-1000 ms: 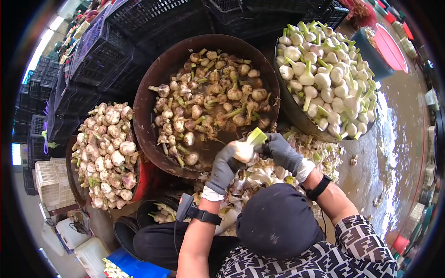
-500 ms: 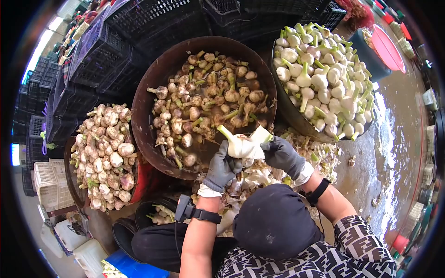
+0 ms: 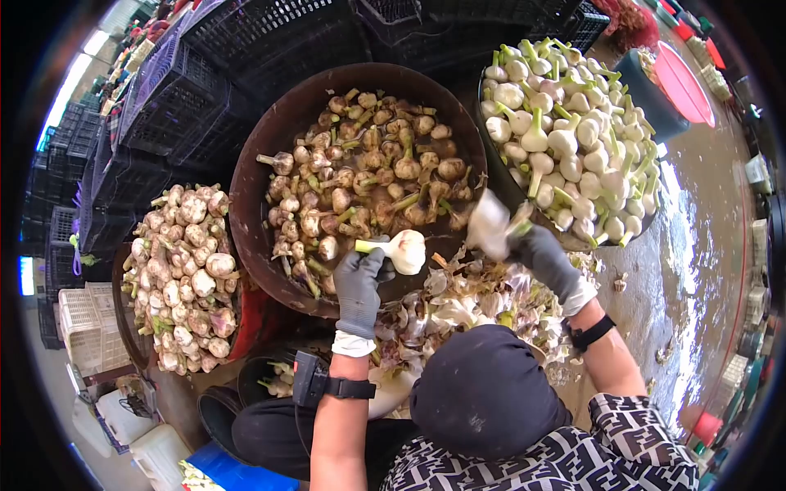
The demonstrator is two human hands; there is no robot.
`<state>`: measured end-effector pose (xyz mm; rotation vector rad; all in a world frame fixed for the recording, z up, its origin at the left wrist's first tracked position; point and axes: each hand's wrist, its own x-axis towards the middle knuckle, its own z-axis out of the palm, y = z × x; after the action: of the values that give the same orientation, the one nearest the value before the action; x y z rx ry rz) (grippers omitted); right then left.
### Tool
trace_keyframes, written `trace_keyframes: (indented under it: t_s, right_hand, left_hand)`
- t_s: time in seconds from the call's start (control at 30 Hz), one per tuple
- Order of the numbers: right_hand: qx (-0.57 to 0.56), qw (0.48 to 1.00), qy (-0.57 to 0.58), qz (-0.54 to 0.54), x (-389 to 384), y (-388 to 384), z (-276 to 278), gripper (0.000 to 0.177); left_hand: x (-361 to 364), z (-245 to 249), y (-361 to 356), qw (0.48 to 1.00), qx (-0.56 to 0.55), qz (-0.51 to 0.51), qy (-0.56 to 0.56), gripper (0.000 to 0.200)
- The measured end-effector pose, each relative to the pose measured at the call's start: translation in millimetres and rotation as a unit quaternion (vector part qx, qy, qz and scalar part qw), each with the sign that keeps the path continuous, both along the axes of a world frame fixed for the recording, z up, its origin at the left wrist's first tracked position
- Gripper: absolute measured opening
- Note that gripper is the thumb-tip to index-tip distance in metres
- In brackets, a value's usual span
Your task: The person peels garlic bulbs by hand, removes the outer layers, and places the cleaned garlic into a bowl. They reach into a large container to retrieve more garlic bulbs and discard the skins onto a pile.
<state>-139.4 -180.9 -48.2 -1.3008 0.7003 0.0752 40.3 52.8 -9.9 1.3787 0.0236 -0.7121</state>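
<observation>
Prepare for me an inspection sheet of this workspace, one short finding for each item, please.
Surface: floor wet, shining at right.
Job's things: soiled garlic in brown tub; cleaner white garlic heaped to its right.
Clutter: loose skins piled near the person.
Hands: both gloved; left hand holds white bulb; right hand holds pale item, too blurred to identify.
Cables: thin one below left wrist device.
Surroundings: black crates beyond the tub.

The letter "F" repeats in a pattern on the shirt [image 3: 647,425]; no other writing can be read.
</observation>
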Motion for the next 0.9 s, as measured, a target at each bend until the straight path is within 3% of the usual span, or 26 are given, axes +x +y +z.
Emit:
trace_keyframes:
  t_s: [0.03,0.07,0.1,0.17,0.23,0.27,0.3,0.37,0.5,0.57,0.6,0.7,0.73,0.8,0.83,0.87,0.9]
  right_hand:
    - [-0.228,0.933,0.196,0.196,-2,-3,2,0.05]
    - [-0.512,0.81,0.152,0.243,-3,17,17,0.044]
    - [-0.558,0.814,0.067,0.148,0,27,19,0.035]
    - [-0.425,0.905,-0.016,0.024,19,42,27,0.028]
    - [-0.464,0.883,-0.063,0.023,36,60,46,0.025]
    - [-0.465,0.882,-0.025,0.08,44,65,55,0.024]
    - [-0.538,0.837,-0.044,0.087,47,70,44,0.022]
    - [-0.557,0.821,0.015,0.12,52,73,51,0.02]
    - [-0.553,0.824,0.029,0.122,42,64,34,0.017]
    - [-0.557,0.823,0.066,0.087,35,55,28,0.017]
    - [-0.525,0.84,0.102,0.089,31,48,28,0.017]
    - [-0.521,0.824,0.193,0.112,11,36,9,0.024]
    - [-0.521,0.824,0.195,0.111,3,33,6,0.024]
    - [-0.471,0.773,0.301,0.3,-9,33,4,0.028]
    - [-0.47,0.773,0.301,0.301,-12,35,3,0.028]
    - [-0.228,0.935,0.202,0.183,-13,35,8,0.035]
    - [0.041,0.995,0.083,0.042,-14,37,13,0.042]
  left_hand:
    - [-3,-2,2,1.0,0.002,-0.001,0.002,0.013]
    - [-6,-2,-1,0.999,0.029,-0.033,-0.031,0.015]
    - [-9,-1,-6,0.994,0.055,-0.063,-0.064,0.017]
    - [-20,1,-15,0.994,0.056,-0.07,-0.069,0.015]
    - [-31,3,-25,0.982,0.089,-0.096,-0.136,0.017]
    - [-38,6,-31,0.976,0.103,-0.097,-0.165,0.016]
    - [-41,4,-33,0.97,0.115,-0.112,-0.18,0.016]
    - [-45,-3,-37,0.939,0.166,-0.123,-0.275,0.014]
    - [-47,2,-34,0.95,0.14,-0.14,-0.243,0.021]
    - [-43,5,-28,0.963,0.023,-0.16,-0.216,0.021]
    - [-39,5,-22,0.982,-0.062,-0.165,-0.065,0.019]
    - [-33,12,-10,0.985,-0.067,-0.145,-0.064,0.017]
    - [-31,4,-6,0.986,-0.131,-0.091,-0.036,0.017]
    - [-23,10,-1,0.991,-0.128,-0.027,0.016,0.019]
    - [-18,13,0,0.989,-0.139,-0.005,0.046,0.02]
    - [-14,10,-1,0.99,-0.136,-0.024,0.024,0.024]
    - [-16,7,-2,0.99,-0.134,-0.023,0.026,0.024]
